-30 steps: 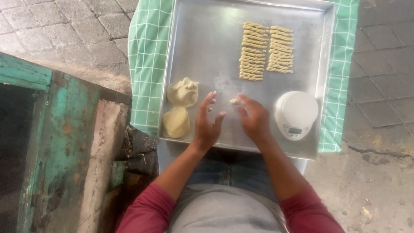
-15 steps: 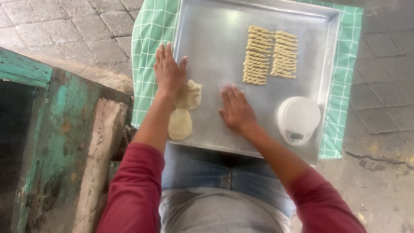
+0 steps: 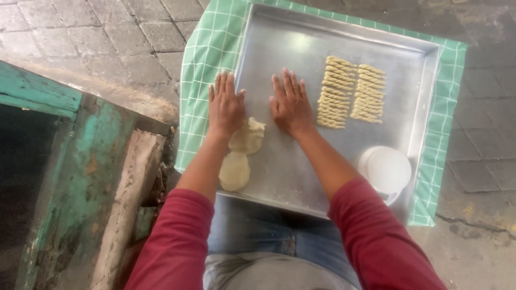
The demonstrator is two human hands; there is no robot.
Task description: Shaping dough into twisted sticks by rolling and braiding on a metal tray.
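A metal tray (image 3: 301,48) lies on a green checked cloth (image 3: 209,48). My left hand (image 3: 224,104) rests flat at the tray's left edge, fingers spread, just above a lump of pale dough (image 3: 247,137). A second, rounder dough lump (image 3: 235,172) sits nearer me. My right hand (image 3: 290,104) presses flat on the tray's middle, palm down; whether dough lies beneath it is hidden. Two rows of twisted dough sticks (image 3: 349,94) lie to the right of my right hand.
A small white round scale (image 3: 385,171) stands in the tray's near right corner. A worn green wooden frame (image 3: 59,161) and a concrete ledge lie to my left. Paving stones surround the cloth.
My left hand has moved from the middle of the tray out to its left edge by the dough. My right hand has spread flat and slid forward on the tray.
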